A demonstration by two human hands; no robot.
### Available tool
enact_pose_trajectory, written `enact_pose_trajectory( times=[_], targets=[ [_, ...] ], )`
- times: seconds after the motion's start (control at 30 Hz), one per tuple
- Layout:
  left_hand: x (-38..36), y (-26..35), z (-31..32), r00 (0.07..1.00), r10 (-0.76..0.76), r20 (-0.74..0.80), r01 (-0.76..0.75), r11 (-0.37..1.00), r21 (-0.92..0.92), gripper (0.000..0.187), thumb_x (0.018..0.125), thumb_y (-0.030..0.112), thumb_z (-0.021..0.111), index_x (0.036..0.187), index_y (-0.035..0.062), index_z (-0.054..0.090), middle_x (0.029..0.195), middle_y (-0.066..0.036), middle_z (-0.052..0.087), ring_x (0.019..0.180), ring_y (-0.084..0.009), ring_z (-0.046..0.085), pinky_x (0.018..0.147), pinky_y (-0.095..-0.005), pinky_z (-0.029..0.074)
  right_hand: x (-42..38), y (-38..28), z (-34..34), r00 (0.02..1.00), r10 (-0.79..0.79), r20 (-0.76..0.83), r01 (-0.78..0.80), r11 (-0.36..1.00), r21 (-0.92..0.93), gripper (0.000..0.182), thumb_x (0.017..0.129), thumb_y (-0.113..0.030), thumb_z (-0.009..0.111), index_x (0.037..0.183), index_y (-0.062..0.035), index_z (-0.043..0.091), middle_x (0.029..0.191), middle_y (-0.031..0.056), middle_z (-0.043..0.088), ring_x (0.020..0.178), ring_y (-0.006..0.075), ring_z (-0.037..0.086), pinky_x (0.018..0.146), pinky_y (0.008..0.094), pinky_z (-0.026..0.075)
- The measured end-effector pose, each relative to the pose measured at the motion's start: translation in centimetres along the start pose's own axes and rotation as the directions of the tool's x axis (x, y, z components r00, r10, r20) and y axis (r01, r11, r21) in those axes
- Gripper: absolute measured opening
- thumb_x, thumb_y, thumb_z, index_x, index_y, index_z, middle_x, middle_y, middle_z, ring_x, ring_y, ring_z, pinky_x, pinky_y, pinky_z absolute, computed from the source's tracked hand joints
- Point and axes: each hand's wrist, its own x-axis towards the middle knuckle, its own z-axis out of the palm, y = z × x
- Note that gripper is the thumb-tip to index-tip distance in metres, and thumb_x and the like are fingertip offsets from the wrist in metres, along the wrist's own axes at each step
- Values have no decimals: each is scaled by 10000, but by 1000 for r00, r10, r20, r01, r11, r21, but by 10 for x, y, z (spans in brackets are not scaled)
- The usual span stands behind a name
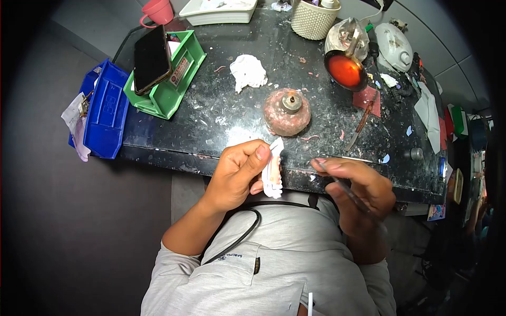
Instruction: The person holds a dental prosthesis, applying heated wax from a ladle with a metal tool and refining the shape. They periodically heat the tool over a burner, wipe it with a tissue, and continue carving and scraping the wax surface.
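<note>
My left hand (232,176) is closed around a white dental cast (269,176) with a pinkish strip and tooth shapes along its right side, held upright just off the table's front edge. My right hand (366,192) pinches a thin metal hand tool (354,196); it slants down across the palm, and its tip type is too blurred to tell. The tool is apart from the cast. Beyond the cast stands a round, pink-stained spirit burner (287,118) with a metal wick holder on top; I see no flame.
A wax knife (361,126) lies by a pink wax sheet (373,100). Behind are a round orange-red glowing dish (345,71), a white crumpled lump (247,72) and a woven pot (313,21). On the left, a phone (152,60) leans on a green bin (174,97) beside a blue bin (108,113).
</note>
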Motion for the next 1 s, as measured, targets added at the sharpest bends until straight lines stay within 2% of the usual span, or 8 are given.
enact_pose_trajectory(
  times=[0.1, 0.3, 0.4, 0.63, 0.73, 0.8, 0.93, 1.0],
  targets=[
    [0, 3, 0, 1000, -14, 9, 14, 1000, -18, 437, 1061, 348, 454, 838, 4, 605, 672, -42, 606, 472, -27, 388, 435, -190, 293, 4, 2, 5, 996, -80, 50, 83, 995, -50, 222, 821, 49, 717, 1035, 41, 657, 998, 242, 709, 922, 313, 727, 806, 349, 592],
    [1, 7, -3, 997, -49, 54, 50, 998, -24, 430, 1062, 327, 457, 831, 0, 615, 669, -38, 613, 476, -18, 368, 435, -194, 264, 6, -4, 11, 996, -39, 79, 39, 999, 0, 295, 780, 65, 743, 1062, 43, 658, 1009, 234, 710, 921, 304, 727, 788, 345, 598],
    [1, 9, -3, 996, -60, 68, 61, 998, -14, 427, 1059, 325, 460, 839, -1, 627, 671, -39, 619, 480, -14, 364, 438, -193, 257, 5, -2, 14, 995, -56, 78, 60, 997, -51, 297, 775, 49, 762, 1056, 32, 669, 1018, 224, 712, 929, 304, 725, 777, 340, 600],
    [1, 8, -2, 996, -52, 67, 52, 999, 7, 424, 1053, 327, 468, 837, 3, 634, 669, -30, 620, 484, -11, 355, 440, -191, 251, 6, 0, 15, 988, -94, 121, 95, 995, -2, 252, 793, -5, 772, 1031, 6, 689, 1050, 201, 710, 957, 303, 718, 798, 352, 598],
    [0, 5, -4, 995, -9, 99, 6, 1000, 27, 395, 1049, 325, 479, 864, 10, 628, 691, -23, 621, 502, -9, 367, 453, -184, 259, 6, 0, 20, 984, -96, 153, 97, 995, 4, 231, 808, -5, 759, 1027, 4, 683, 1043, 191, 710, 979, 313, 712, 832, 364, 593],
    [-1, 2, -2, 996, 58, 75, -57, 998, -5, 365, 1046, 329, 491, 908, 16, 619, 725, -19, 624, 530, -8, 388, 469, -180, 272, 3, 2, 24, 978, -129, 165, 130, 992, 6, 162, 919, -99, 665, 971, 54, 661, 979, 240, 701, 948, 357, 712, 863, 415, 582],
    [-1, -4, -3, 994, 82, 72, -81, 997, -10, 342, 1042, 328, 503, 944, 19, 611, 755, -21, 633, 557, -9, 408, 482, -177, 281, -1, 4, 26, 979, -124, 162, 128, 992, -15, 145, 920, -76, 654, 966, 62, 657, 981, 236, 701, 947, 358, 711, 874, 421, 580],
    [-1, -6, -4, 988, 127, 82, -125, 992, -29, 338, 1043, 326, 503, 963, 15, 606, 765, -25, 631, 567, -12, 414, 486, -177, 295, 0, 4, 25, 980, -113, 163, 119, 993, -27, 200, 845, 2, 722, 1034, 17, 659, 1024, 188, 708, 988, 328, 708, 862, 375, 584]
  ],
)
